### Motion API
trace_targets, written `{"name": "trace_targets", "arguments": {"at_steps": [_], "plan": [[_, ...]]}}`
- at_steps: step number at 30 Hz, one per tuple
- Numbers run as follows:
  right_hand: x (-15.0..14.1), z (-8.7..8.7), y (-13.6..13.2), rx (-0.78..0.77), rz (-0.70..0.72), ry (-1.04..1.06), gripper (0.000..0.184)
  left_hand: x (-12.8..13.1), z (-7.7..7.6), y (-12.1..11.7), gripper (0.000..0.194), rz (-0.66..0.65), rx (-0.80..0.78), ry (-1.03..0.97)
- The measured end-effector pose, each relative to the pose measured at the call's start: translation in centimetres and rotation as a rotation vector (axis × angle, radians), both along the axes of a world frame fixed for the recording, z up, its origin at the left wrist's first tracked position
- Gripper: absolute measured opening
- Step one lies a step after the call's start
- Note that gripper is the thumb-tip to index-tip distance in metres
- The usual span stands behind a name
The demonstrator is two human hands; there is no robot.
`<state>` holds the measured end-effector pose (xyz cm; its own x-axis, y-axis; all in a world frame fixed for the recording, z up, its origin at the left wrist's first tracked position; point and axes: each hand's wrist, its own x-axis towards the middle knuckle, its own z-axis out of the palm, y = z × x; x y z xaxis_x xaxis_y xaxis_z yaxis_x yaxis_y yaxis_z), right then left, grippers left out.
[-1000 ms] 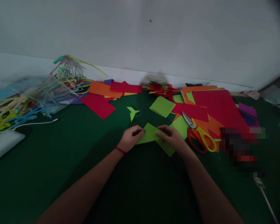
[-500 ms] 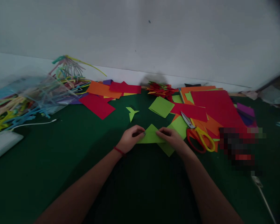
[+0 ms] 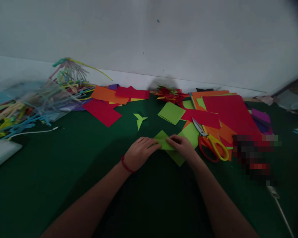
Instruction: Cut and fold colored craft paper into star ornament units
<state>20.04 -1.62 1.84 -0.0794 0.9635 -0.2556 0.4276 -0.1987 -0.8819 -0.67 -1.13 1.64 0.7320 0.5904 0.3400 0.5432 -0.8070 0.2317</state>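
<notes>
A light-green sheet of paper [image 3: 166, 144], folded with a pointed top and a straight lower edge, lies between my hands. My left hand [image 3: 139, 152], a red cord around its wrist, has its fingers together over the sheet's left end. On the right part of the same sheet, my right hand [image 3: 182, 147] pinches with thumb and fingertips. Partly under that hand, a green square [image 3: 179, 159] pokes out. Just beyond, there is a small three-pointed green paper piece [image 3: 139, 120] and a stack of green squares [image 3: 172, 113].
Scissors [image 3: 210, 142] with red and yellow handles rest on paper scraps at right. Behind them lie red sheets [image 3: 234, 112]. A red spiky paper flower [image 3: 171, 95] sits by the wall. Coloured pipe cleaners [image 3: 72, 79] and a white device [image 3: 5, 152] with a cable are at left.
My left hand has shifted right and turned, its fingers now covering the left end of the folded green sheet. My right hand stays almost in place.
</notes>
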Motion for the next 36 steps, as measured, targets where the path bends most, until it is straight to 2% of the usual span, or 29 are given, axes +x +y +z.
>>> {"name": "trace_targets", "arguments": {"at_steps": [2, 4, 8, 11, 14, 17, 23, 27, 30, 36], "plan": [[0.0, -0.1, 0.0, 0.002, 0.031, -0.017, 0.028, -0.1, 0.0, 0.1, 0.025, -0.008, 0.000, 0.018], [0.0, -0.3, 0.0, 0.080, 0.029, -0.052, 0.025, -0.3, -0.1, 0.1, 0.023, 0.010, -0.013, 0.036], [-0.2, -0.4, -0.2, 0.458, -0.007, -0.263, 0.023, -0.3, -0.1, 0.2, 0.020, 0.086, -0.047, 0.082], [-0.3, -0.4, -0.4, 0.585, 0.162, -0.340, 0.021, -0.2, -0.3, 0.3, 0.018, 0.104, -0.043, 0.090], [-0.2, -0.6, -0.6, 0.554, 0.327, -0.384, 0.019, -0.2, -0.5, 0.4, 0.019, 0.117, -0.062, 0.068], [-0.2, -0.8, -0.6, 0.515, 0.347, -0.404, 0.012, -0.2, -0.8, 0.6, 0.016, 0.132, -0.132, -0.003], [-0.2, -0.8, -0.3, 0.456, 0.257, -0.385, 0.007, 0.0, -1.3, 0.8, 0.008, 0.271, -0.357, -0.125], [-0.5, -1.1, -0.1, 0.412, 0.187, -0.397, 0.010, 0.4, -1.4, 0.9, 0.006, 0.335, -0.436, -0.169], [-0.8, -1.4, -0.1, 0.394, 0.135, -0.426, 0.010, 0.6, -1.5, 1.0, 0.008, 0.362, -0.469, -0.180], [-1.5, -1.6, -0.3, 0.338, 0.011, -0.460, 0.008, 1.0, -1.7, 1.3, 0.006, 0.360, -0.435, -0.111]]}}
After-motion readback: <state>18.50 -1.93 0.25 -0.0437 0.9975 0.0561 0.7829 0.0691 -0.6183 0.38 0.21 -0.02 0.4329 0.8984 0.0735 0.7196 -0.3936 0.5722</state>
